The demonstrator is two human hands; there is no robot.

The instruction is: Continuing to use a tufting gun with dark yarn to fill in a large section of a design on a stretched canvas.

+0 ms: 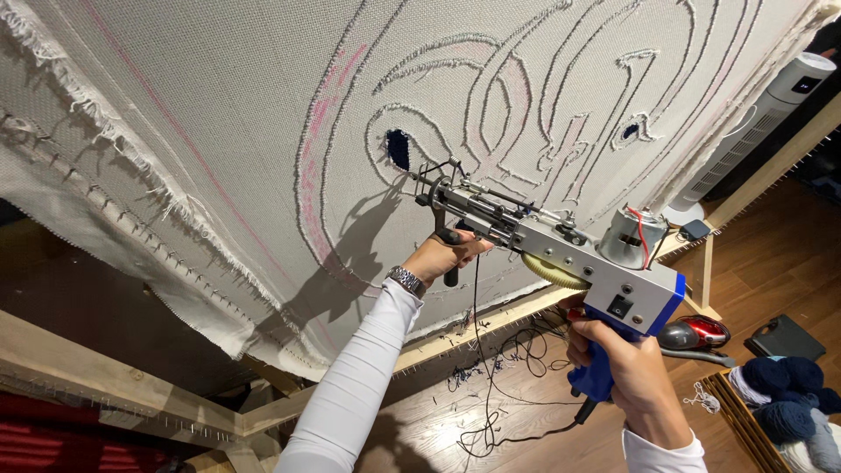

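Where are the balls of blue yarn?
In the head view, the blue yarn balls sit at bottom right in a wooden crate, beside the red vacuum.

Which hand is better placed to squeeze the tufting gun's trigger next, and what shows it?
The right hand. It already grips the blue rear handle of the tufting gun, while the left hand holds the black front grip near the cloth.

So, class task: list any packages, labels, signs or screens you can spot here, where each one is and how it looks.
Tower fan panel: top right, a small dark rectangle on the white column's top.
Tufting gun switch plate: small black square on the grey body, above the right hand.
No packages or signs show.
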